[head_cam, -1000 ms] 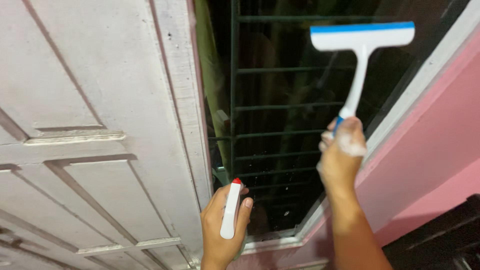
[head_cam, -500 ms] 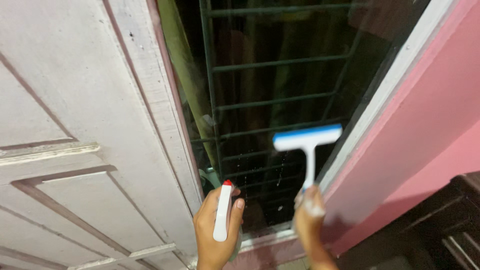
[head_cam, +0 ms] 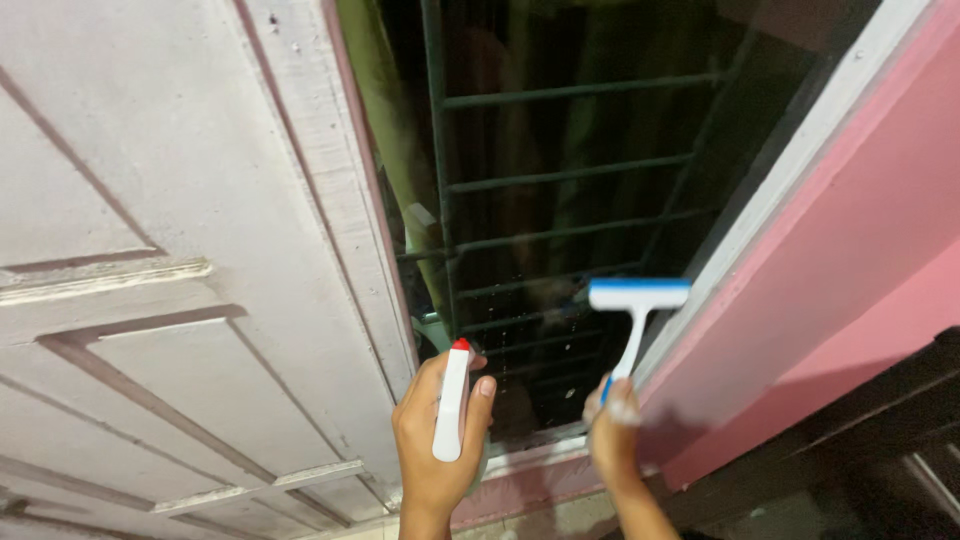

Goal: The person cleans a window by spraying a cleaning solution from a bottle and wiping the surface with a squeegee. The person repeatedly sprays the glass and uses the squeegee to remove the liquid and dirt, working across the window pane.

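Pink wall point(head_cam: 850, 270) on our right and a pale panelled door point(head_cam: 170, 250) on our left frame the dark window pane point(head_cam: 560, 200), with green bars point(head_cam: 570, 170) behind the glass and a white sill point(head_cam: 540, 455) at its foot. We stand close, both arms raised to the lower part of the pane.

Our right hand point(head_cam: 612, 435) is closed around the grip of the squeegee point(head_cam: 636, 318), whose white and blue blade sits across the low right part of the glass, near the frame. Our left hand point(head_cam: 437, 440) is wrapped around the white spray bottle point(head_cam: 452, 400), its red nozzle tip pointing up, just beside the door's edge and low against the pane.

We judge the main risk to be streaks: small droplets speckle the glass below the blade, and if the blade tilts or lifts off near the frame, they stay as marks. The blade could also knock the frame at its right end, since the two are so near. Foam on our right hand may make the thin handle slip. The bottle, held so near the pane, could tap the glass or the door.

Against half a second ago, the blade sits a little lower and further right, nearer the frame. A second ago it was high up on the pane with our right arm stretched up. The bottle hand has hardly moved.
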